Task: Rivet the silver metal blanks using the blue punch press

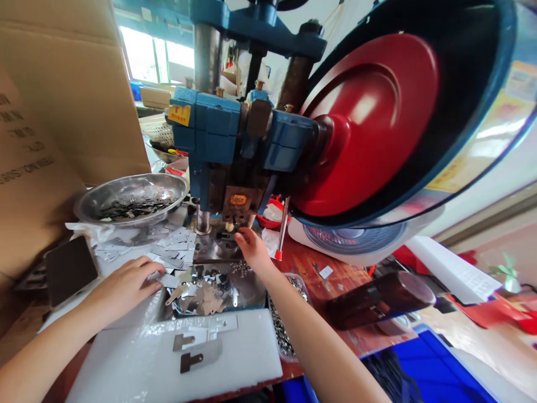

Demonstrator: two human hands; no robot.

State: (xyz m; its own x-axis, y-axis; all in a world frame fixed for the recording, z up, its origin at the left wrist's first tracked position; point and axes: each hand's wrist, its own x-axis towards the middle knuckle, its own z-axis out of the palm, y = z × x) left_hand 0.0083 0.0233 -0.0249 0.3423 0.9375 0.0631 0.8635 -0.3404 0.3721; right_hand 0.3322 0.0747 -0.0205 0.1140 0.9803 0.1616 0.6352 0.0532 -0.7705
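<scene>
Nearest, the right forearm (310,330), slanting up to the right hand (254,253) at the press (213,134). Just left of its fingertips, on the die base (204,254), a dark flat piece (225,236); cannot tell whether pinched or only beside them. At the tips of the left hand (130,284), thumb and fingers loosely bent, a pale metal plate (170,280); grip also unclear. Tight room between press and die base; open stretch of white sheet (241,358) toward its front edge. Dark flat piece lengthwise left to right; pale metal plate pointing rightward, toward the parts heap (206,298).
</scene>
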